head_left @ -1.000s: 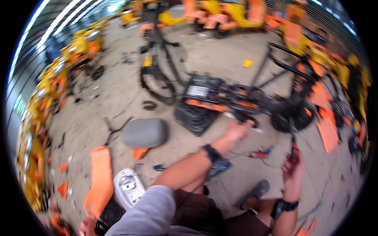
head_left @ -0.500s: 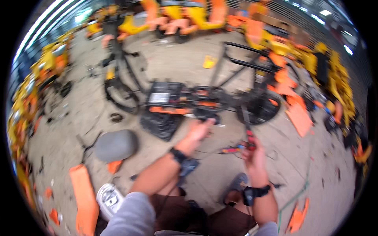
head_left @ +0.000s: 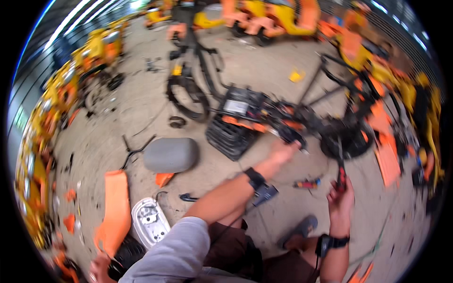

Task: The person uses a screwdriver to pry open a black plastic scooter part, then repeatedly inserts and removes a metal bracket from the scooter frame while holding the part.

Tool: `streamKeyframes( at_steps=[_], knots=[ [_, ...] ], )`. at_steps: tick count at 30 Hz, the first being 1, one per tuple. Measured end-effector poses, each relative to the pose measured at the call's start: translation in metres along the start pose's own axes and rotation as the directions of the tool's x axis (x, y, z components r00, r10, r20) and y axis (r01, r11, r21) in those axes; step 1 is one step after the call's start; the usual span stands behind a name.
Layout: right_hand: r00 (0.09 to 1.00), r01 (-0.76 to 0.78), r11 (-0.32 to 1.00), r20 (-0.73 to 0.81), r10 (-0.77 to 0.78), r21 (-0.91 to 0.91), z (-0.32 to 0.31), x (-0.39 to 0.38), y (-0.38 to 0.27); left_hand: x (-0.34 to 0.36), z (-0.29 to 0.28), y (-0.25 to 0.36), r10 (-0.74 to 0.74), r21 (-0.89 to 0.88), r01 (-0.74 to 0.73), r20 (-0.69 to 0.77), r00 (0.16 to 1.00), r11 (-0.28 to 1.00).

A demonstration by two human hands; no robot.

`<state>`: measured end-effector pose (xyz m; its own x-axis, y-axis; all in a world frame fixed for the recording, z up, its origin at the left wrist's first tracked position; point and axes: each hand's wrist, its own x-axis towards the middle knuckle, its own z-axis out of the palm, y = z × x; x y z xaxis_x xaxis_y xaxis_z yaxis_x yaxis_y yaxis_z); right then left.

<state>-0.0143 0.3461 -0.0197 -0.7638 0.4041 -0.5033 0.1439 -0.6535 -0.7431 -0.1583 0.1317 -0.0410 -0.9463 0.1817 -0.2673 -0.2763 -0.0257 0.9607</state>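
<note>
Three loose parts lie left of the stripped scooter frame, which stands on the floor before the person: an orange panel, a white housing and a grey seat. Against the frame's near side leans a ribbed black panel. To its right, the left hand reaches a black part on the frame; blur hides whether the fingers grasp it or merely touch. A second tool lies on the floor, nearer the person than the frame. Rightmost, the right hand is wrapped around a red-handled tool, its shaft pointing toward the wheel at the frame's right end. Good handling would likely mean bracing the black part firmly, keeping the tool's tip away from the left fingers, and turning the wrist without strain.
</note>
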Motion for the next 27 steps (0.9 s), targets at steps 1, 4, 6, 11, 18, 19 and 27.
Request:
streamKeyframes(
  at_steps=[1,4,6,11,18,19,27],
  knots=[
    [0.999,0.013,1.000,-0.038,-0.014,-0.019,-0.008,0.003,-0.003,-0.019,-0.006,0.016,0.005,-0.049,-0.002,0.061,0.998,0.999],
    [0.997,0.080,0.989,0.015,-0.079,-0.122,0.009,0.003,0.001,-0.011,-0.019,0.020,-0.030,-0.087,0.034,0.043,0.999,0.996],
    [0.988,0.043,0.998,0.149,-0.048,0.037,0.009,0.008,-0.003,-0.009,-0.015,0.018,-0.069,-0.146,0.072,0.020,0.997,0.987],
    [0.975,-0.004,0.970,0.216,-0.050,0.241,-0.031,-0.054,-0.052,-0.005,0.000,0.014,-0.089,-0.247,0.119,0.129,0.988,0.962],
    [0.547,0.466,0.306,-0.001,-0.837,-0.830,-0.105,-0.076,-0.081,-0.002,-0.001,0.011,-0.081,-0.122,0.094,0.109,0.991,0.988],
    [0.416,0.420,0.109,0.084,-0.905,-0.901,-0.118,-0.067,-0.083,-0.002,-0.001,0.007,-0.066,-0.085,0.078,0.134,0.989,0.993],
    [0.698,0.519,0.599,-0.103,-0.709,-0.609,-0.098,-0.033,-0.095,-0.006,0.019,0.003,-0.013,-0.185,0.038,0.133,0.991,0.982]
  ],
)
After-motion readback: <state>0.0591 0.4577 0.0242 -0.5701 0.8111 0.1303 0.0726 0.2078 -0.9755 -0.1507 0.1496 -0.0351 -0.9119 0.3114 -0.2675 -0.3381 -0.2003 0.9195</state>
